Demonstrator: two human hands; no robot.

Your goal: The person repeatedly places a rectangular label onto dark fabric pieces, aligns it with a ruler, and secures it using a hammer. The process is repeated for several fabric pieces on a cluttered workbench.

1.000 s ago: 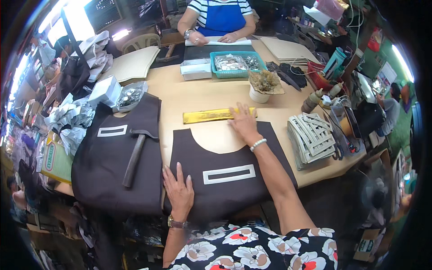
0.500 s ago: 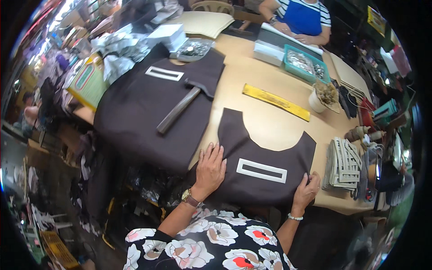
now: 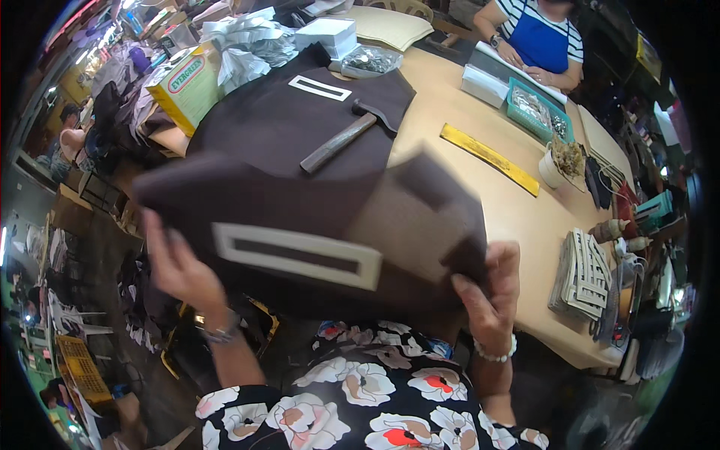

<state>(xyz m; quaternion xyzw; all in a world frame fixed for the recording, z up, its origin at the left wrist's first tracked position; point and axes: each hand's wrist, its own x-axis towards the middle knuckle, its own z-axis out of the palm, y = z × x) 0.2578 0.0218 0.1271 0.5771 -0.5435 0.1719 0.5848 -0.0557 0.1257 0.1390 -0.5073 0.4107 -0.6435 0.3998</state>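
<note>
A dark brown cut fabric piece (image 3: 292,196) is lifted above the near table edge, held between my two hands and blurred by motion. On it sits a white rectangular frame (image 3: 369,270) with a long slot. My left hand (image 3: 184,274) grips its left end, the fingertips partly behind it. At the right edge, my right hand (image 3: 495,296) pinches it between thumb and fingers. A lighter brown patch shows near that hand. Behind lies a second dark fabric piece (image 3: 240,124) with its own white frame (image 3: 321,88) and a hammer (image 3: 337,144) on top.
A yellow flat bar (image 3: 487,159) lies on the table (image 3: 442,180). Farther right are a teal basket (image 3: 510,118) of small metal parts, a white pot (image 3: 550,172) and stacked pale slotted pieces (image 3: 581,274). Across the table sits a person in a blue apron (image 3: 536,45).
The near fabric piece has come up off the table, tilted and moved left, with both hands gripping its ends. My left hand has moved left. The view has shifted too.
</note>
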